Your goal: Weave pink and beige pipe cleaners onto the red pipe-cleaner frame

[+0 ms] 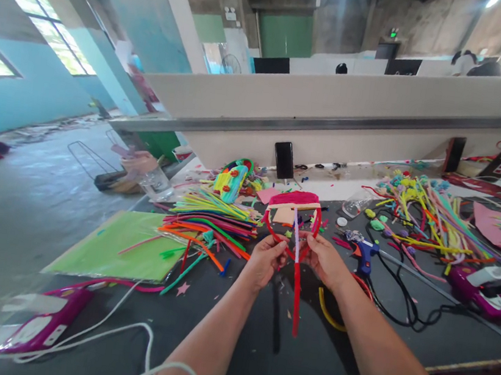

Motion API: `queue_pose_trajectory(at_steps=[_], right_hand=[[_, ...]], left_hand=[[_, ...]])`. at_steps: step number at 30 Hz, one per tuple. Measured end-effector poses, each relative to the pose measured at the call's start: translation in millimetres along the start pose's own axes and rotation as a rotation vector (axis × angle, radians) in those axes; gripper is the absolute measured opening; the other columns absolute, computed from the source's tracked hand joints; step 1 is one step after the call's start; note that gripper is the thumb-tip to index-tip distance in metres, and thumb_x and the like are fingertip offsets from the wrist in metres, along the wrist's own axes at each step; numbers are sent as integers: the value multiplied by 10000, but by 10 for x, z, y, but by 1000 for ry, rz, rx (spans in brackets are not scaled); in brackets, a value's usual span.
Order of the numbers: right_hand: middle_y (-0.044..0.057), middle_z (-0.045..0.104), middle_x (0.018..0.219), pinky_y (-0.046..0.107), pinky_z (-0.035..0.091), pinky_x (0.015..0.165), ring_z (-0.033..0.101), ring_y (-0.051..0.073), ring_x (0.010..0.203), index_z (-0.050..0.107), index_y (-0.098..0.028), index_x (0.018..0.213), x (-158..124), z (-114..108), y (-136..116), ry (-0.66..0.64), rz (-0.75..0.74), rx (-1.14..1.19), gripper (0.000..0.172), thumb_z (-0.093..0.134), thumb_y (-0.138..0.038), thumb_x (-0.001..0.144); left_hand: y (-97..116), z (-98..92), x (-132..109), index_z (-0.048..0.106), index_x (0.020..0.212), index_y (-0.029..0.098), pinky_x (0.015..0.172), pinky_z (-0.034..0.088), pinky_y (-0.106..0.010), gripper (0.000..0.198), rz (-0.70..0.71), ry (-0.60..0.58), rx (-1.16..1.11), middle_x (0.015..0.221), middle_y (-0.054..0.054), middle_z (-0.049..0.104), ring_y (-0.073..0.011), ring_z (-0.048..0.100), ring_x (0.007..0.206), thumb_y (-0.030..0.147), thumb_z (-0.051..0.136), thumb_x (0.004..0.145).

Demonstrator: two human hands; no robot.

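Note:
Between my hands, above the dark table, is a rounded frame of red pipe cleaner (269,226) with a crimson band across its top. A straight strip (296,292), pale lilac above and red below, runs down through its middle and hangs past the lower edge. My left hand (267,260) pinches the frame's lower left side between thumb and fingers. On the lower right, my right hand (321,257) has its fingers closed on the same frame. Whether the strip is fastened to the frame I cannot tell.
Loose pipe cleaners (209,222) lie left, beside a green sheet pack (123,244). A blue glue gun (365,256) with black cable lies right. Purple power strips (486,292) sit at both sides. A phone (284,160) leans on the partition (260,112). More pipe cleaners (440,218) are piled back right.

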State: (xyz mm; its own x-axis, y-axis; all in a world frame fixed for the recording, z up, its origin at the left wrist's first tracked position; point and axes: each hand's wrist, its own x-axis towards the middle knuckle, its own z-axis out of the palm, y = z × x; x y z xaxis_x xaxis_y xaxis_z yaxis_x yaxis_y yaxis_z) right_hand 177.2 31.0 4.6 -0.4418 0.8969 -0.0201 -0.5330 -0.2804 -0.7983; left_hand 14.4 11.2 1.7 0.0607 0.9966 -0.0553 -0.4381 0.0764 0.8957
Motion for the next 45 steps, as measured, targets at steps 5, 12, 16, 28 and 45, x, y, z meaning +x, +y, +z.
queue_pose_trajectory(at_steps=[5,12,16,28,45], right_hand=[[-22,642,848,273,515,551,625,129,645,534,-287,1122,-53,98,40,-47,115,-21,467,743,-286,704],[-19,577,741,154,267,352,438,47,474,588,-209,994,-44,86,-3,-2,12,-79,338,743,-260,698],[-38,500,626,151,222,363,394,46,466,607,-190,958,-65,119,26,-19,51,-131,273,721,-291,732],[-55,461,555,165,210,368,370,58,453,574,-195,954,-98,175,88,-40,71,-251,277,695,-338,750],[-15,604,545,189,305,383,466,87,418,544,-169,1033,-95,132,243,-193,146,-366,328,634,-373,793]], left_hand=[[-23,9,-6,603,822,136,498,415,-182,285,57,56,18,603,21,589,-65,529,501,286,774,651],[229,-249,9,614,974,136,546,481,-248,427,-181,-181,109,783,-44,653,-126,612,588,237,801,604],[408,-464,88,614,852,138,581,492,-238,310,59,186,31,732,-24,642,-119,615,622,263,766,613],[506,-577,138,688,817,121,484,350,-175,254,359,396,159,666,-21,630,-72,501,546,351,632,727],[505,-576,120,614,672,127,456,395,-187,283,372,412,17,530,10,599,-71,502,432,374,751,656]])
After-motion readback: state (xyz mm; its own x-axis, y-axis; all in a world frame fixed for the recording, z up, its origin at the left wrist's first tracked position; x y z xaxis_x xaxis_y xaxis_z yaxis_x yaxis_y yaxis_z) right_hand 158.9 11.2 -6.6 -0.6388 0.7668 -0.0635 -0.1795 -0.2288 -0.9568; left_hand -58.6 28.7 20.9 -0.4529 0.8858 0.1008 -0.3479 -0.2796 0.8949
